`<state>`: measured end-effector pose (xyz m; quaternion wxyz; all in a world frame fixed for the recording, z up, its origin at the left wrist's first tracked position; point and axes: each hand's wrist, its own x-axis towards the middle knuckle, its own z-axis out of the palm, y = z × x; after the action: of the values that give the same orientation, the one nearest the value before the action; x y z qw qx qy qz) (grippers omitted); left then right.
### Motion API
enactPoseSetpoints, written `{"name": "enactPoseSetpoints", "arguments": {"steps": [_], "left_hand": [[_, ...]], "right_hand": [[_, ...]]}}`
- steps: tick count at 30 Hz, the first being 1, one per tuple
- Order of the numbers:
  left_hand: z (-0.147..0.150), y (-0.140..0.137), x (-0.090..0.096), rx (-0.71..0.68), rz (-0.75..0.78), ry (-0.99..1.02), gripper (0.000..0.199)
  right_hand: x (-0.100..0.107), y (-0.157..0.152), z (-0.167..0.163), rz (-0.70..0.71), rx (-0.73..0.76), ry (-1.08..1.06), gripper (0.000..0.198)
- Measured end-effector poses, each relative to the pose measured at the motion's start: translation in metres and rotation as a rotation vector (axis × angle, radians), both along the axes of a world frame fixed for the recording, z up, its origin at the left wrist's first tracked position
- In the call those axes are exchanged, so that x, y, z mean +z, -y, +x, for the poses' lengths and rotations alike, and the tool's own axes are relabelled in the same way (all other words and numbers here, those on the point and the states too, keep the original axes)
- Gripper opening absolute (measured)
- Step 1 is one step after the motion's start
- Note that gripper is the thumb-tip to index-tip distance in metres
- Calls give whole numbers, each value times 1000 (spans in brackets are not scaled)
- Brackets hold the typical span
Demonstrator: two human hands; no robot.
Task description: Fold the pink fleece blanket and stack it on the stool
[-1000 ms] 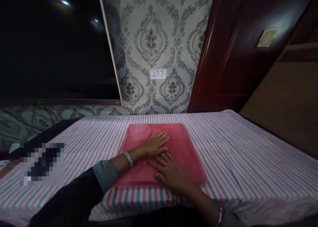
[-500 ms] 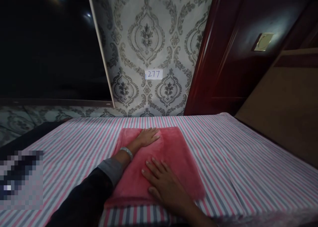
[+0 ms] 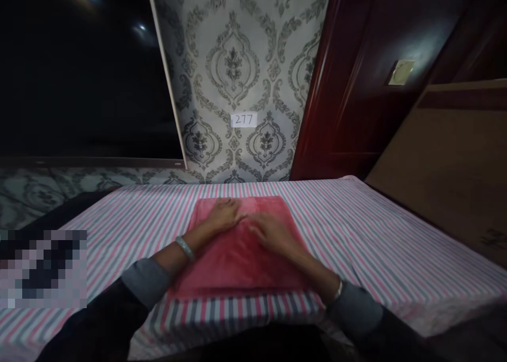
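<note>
A pink plush cloth (image 3: pixel 245 267), folded into a flat rectangle, lies on the striped cover. My left hand (image 3: pixel 224 214) rests on its far left part, palm down, with the fingers slightly bent and a bracelet on the wrist. My right hand (image 3: pixel 273 232) is over the far middle of the cloth, a little blurred. Its fingers point left toward my left hand, and the thumb looks apart from them. Neither hand appears to grip the fabric. Parts of the cloth are hidden under both hands and forearms.
The pink, grey and white striped cover (image 3: pixel 348 235) spreads over the table, hanging down at the near edge. A dark screen (image 3: pixel 79 77) is at the left, a brown cardboard box (image 3: pixel 447 167) at the right. Patterned wallpaper bears a paper label (image 3: pixel 244 120) reading 277.
My right hand has moved away from me, from the near part of the cloth up beside my left hand. My left hand has shifted slightly left, its fingers more bent. The view has shifted a little.
</note>
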<state>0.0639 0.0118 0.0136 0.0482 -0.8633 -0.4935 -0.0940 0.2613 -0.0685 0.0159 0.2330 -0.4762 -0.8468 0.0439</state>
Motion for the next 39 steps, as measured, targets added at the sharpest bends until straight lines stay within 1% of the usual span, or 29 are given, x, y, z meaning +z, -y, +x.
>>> {"name": "enactPoseSetpoints", "arguments": {"steps": [2,4,6,8,10,12,14,17,22,24,26,29,32,35,37,39], "left_hand": [[-14,8,-1,61,8,-3,61],[-27,12,-8,144,23,-27,65],[-37,14,-20,200,38,-49,65],[-42,14,-33,218,61,-46,65],[-44,13,-42,213,76,-26,65],[-44,12,-45,206,77,-9,65],[-44,12,-45,211,78,-5,65],[-46,13,-42,228,85,-23,65],[-51,12,-42,206,59,-47,64],[-54,11,-41,189,31,-43,63],[-57,13,-39,164,7,-43,62],[-67,24,-37,148,-23,-28,60],[-86,46,-39,210,-55,81,59],[-110,72,-43,337,-93,318,69],[-123,87,-45,442,-173,509,78],[-129,98,-44,532,-290,689,83]], "right_hand": [[13,-31,-1,-55,-138,96,49],[12,-57,-4,-91,-263,165,55],[-2,-75,-5,-101,-343,216,55],[-23,-83,-5,-96,-377,237,53],[-41,-86,-2,-78,-380,228,52],[-52,-87,1,-56,-371,209,52],[-55,-88,5,-48,-354,197,51],[-54,-91,8,-46,-339,190,51],[-56,-89,15,-24,-349,225,52],[-59,-86,23,-27,-362,243,54],[-64,-81,36,-62,-401,239,55],[-74,-69,60,-120,-450,174,56],[-85,-53,83,-131,-413,75,58],[-92,-39,96,-151,-349,-70,61],[-92,-32,100,-171,-336,-194,64],[-89,-28,100,-209,-360,-323,69]]}}
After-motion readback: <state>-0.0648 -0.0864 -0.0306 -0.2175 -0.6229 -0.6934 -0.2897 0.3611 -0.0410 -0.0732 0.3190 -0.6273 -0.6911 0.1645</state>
